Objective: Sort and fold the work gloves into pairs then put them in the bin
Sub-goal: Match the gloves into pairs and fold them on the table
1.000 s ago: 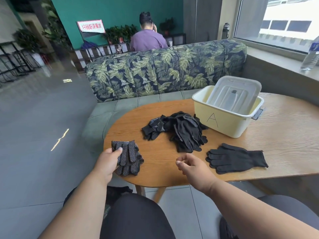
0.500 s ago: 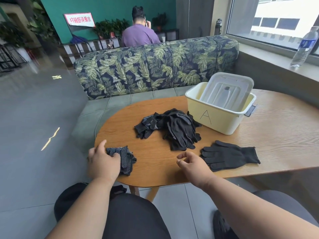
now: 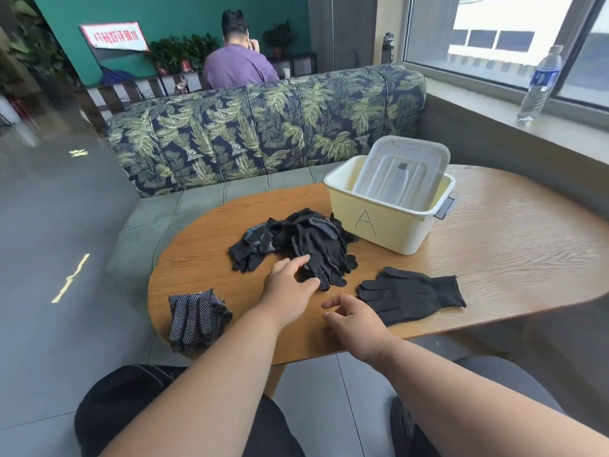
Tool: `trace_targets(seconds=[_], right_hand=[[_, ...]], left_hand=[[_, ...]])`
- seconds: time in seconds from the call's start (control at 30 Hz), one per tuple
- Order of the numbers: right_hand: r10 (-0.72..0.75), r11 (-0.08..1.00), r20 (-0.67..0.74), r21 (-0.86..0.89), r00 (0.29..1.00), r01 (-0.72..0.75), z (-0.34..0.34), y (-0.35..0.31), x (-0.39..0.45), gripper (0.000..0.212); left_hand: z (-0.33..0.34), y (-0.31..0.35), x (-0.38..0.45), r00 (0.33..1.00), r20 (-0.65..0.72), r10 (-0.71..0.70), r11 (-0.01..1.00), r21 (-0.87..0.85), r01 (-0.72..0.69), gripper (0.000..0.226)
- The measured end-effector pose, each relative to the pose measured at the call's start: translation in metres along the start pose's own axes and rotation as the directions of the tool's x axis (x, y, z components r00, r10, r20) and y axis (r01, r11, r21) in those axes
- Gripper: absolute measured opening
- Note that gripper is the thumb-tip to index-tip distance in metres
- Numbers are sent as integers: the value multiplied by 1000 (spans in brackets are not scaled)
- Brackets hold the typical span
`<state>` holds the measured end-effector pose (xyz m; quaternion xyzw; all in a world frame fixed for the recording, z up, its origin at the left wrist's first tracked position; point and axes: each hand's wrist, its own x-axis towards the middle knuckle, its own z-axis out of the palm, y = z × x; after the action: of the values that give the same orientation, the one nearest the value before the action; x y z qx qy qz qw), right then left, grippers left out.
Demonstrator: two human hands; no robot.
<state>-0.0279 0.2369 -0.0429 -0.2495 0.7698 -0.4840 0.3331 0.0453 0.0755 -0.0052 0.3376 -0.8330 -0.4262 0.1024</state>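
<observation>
**Glove pile could get messy**

The tangled glove pile (image 3: 296,242) sits mid-table beside the yellow bin (image 3: 389,222). The left hand (image 3: 288,285) reaches it, fingers spread, empty; the right hand (image 3: 354,319) hovers loosely open. Grabbing blindly probably drags several gloves, mixing dotted with plain.

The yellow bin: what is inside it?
Its pale lid stands tilted inside the bin. No gloves show there, but the lid and front wall hide the bottom.
</observation>
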Motion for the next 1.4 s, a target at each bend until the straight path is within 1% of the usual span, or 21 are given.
trace_targets(seconds=[0.1,0.17,0.2,0.27,0.33,0.37,0.47,0.53,0.6,0.7,0.77,0.87,0.97,1.03,1.1,1.13,1.2,1.27,1.3,1.33,1.4], right_hand=[[38,995,25,92,999,-40,-2,2,1,13],[44,994,27,100,999,-47,0,2,0,14],[42,994,22,96,999,-44,0,2,1,14],[44,993,0,105,999,-43,1,3,1,14],[42,993,-17,112,999,-40,1,4,2,14],[40,993,-23,114,999,-38,1,4,2,14],[40,990,-35,138,999,-35,0,5,4,15],[29,987,-40,156,999,-23,1,5,4,15],[22,985,-42,169,999,-14,3,6,6,16],[16,986,-52,165,998,-7,7,6,8,16],[14,990,-79,142,997,-3,8,6,8,17],[2,997,-112,73,994,6,8,5,9,16],[-26,1000,-105,-15,994,25,7,5,8,17],[-33,998,-90,-62,995,28,6,4,8,20],[-38,994,-84,-106,996,29,4,2,7,22],[-43,990,-82,-137,996,32,4,1,7,25],[-55,973,-76,-229,996,36,5,-1,8,33],[-72,942,-69,-334,995,45,7,-2,8,43],[-81,920,-65,-389,995,50,8,-3,7,47],[-94,894,-62,-445,994,57,9,-4,7,46],[-125,842,-47,-533,991,81,12,-6,6,36]], left_hand=[[9,9,13,999,26,-47,997,-67,49,56],[16,12,22,994,70,-90,991,-92,96,62],[18,12,25,989,94,-118,989,-78,126,68],[23,8,30,982,102,-159,987,18,158,78],[23,3,30,990,37,-134,988,78,131,68],[22,1,28,995,-7,-102,993,66,102,60],[8,1,10,986,-159,-49,997,-71,38,36],[-5,0,-7,954,-291,-66,989,-147,24,20],[-17,-8,-22,924,-364,-116,978,-205,42,12],[-27,-22,-43,933,-300,-201,957,-264,121,8],[-27,-30,-54,942,-254,-220,962,-219,165,9],[-26,-37,-64,939,-255,-230,965,-188,185,8],[-28,-36,-68,945,-247,-212,969,-181,170,6],[-30,-35,-70,957,-191,-217,968,-165,187,4],[-31,-38,-71,966,-83,-245,965,-117,234,4],[-32,-40,-72,966,-34,-256,964,-83,253,7],[-34,-44,-76,959,15,-285,957,-50,285,11],[-36,-49,-81,951,26,-308,950,-50,309,10],[-36,-52,-83,946,20,-324,944,-52,325,13],[-36,-55,-85,942,10,-337,940,-57,337,20],[-35,-60,-87,939,-28,-343,939,-53,341,34]])
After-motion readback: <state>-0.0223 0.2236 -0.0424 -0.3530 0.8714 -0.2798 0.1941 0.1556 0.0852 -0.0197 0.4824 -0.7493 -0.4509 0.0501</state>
